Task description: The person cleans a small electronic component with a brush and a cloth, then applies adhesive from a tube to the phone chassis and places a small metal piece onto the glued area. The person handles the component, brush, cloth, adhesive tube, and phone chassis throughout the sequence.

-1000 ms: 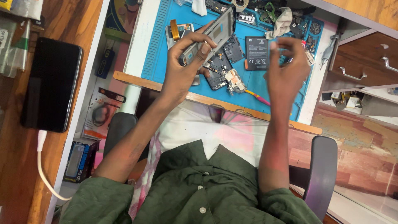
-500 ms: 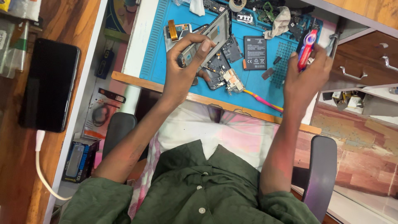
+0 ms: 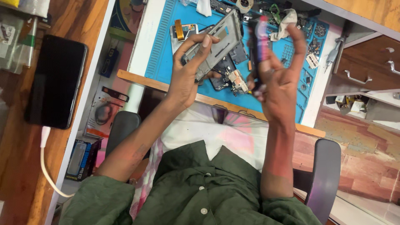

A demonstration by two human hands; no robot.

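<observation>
Left hand (image 3: 189, 71) gripped a grey phone frame (image 3: 216, 43) over the blue mat (image 3: 166, 37); right hand (image 3: 279, 75), just beside, clasped a pink-and-black tool (image 3: 260, 46).

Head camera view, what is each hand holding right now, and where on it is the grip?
The left hand holds a grey phone frame by its lower end. The right hand holds a red-and-black tool, blurred, by its lower half.

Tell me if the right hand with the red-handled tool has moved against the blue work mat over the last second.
Yes. The right hand picked up the red-handled tool near the blue work mat's far right side, then carried it left, toward the grey phone frame.
</observation>
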